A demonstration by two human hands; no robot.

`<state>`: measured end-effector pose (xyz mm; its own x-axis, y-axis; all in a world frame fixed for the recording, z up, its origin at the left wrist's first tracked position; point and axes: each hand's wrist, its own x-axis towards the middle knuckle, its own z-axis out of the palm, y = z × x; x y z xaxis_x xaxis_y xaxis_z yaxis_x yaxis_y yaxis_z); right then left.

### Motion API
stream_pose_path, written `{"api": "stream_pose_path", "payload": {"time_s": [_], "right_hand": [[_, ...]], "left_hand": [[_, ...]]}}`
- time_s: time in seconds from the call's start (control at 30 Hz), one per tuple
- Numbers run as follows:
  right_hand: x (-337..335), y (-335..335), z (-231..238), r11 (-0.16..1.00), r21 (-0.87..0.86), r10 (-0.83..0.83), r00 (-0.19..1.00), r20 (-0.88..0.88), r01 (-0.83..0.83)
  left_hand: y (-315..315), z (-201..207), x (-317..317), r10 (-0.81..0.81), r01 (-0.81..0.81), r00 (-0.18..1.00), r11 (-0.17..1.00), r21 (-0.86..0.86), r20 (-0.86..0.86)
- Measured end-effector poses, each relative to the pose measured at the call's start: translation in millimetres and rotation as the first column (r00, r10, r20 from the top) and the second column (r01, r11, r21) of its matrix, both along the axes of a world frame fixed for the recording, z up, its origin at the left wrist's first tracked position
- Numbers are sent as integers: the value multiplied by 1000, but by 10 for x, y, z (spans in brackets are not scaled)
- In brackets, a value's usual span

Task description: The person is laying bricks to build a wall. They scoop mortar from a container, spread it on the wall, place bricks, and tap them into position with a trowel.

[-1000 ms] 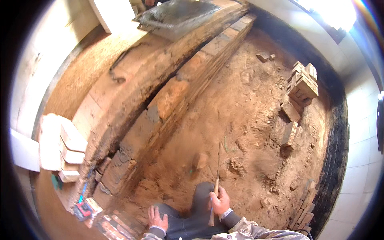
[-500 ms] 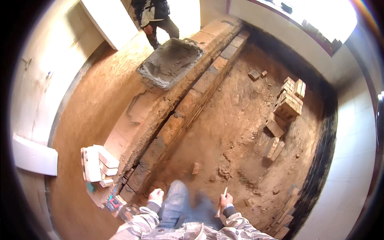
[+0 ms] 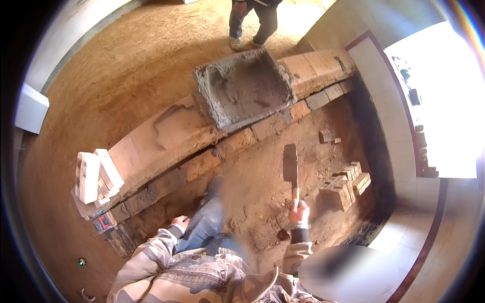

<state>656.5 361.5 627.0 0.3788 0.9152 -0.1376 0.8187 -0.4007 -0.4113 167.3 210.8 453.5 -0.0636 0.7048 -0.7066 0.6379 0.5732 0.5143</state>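
In my right hand [image 3: 299, 212] is a bricklaying trowel [image 3: 291, 164] with a long, dark, cleaver-like blade and a pale handle. My fingers are wrapped round the handle, and the blade points away from me above the dirt. My left hand [image 3: 180, 222] is beside my left thigh, its fingers curled with nothing visible in them. Ahead, a mortar tray [image 3: 201, 87] crusted with grey mortar rests on the old low wall [image 3: 136, 146]. Along the near side of that wall runs a course of bricks [image 3: 237, 144] with grey mortar between some of them.
White-sided bricks [image 3: 88, 177] are stacked at the wall's left end, near a red-and-black tape measure [image 3: 104, 221]. A brick pile [image 3: 337, 194] lies on the dirt to my right. Beyond the tray stands another person [image 3: 252, 22]. At right are a tiled wall and a bright window.
My view has turned right and I have moved toward the tray. My right hand has carried the trowel up and forward, so its blade now shows flat. My left hand stays low by my leg.
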Motion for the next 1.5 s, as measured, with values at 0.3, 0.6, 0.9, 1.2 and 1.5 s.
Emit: {"api": "stream_pose_path", "payload": {"time_s": [0.3, 0.6, 0.9, 1.2, 1.5], "right_hand": [[313, 3050, 33, 1000, -15, -21, 919, -394, 16], [-340, 4603, -816, 879, 66, 476, 876, -76, -471], [-549, 6570, -914, 666, 215, 715, 693, 89, -714], [-2708, 6448, -769, 166, 45, 979, 170, 115, -985], [-2521, 5871, -503, -398, -207, 915, -404, -18, -894]], "left_hand": [[479, 514, 94, 782, -767, 605, 623, -154, 151], [-80, 715, 1976, 861, -823, 507, 467, -322, -47], [72, 955, 4177, 914, -874, 378, 302, -380, -144], [339, 1316, 5116, 976, -950, 108, 45, -310, -190], [500, 1507, 5097, 989, -962, 38, -2, -272, -143]]}}
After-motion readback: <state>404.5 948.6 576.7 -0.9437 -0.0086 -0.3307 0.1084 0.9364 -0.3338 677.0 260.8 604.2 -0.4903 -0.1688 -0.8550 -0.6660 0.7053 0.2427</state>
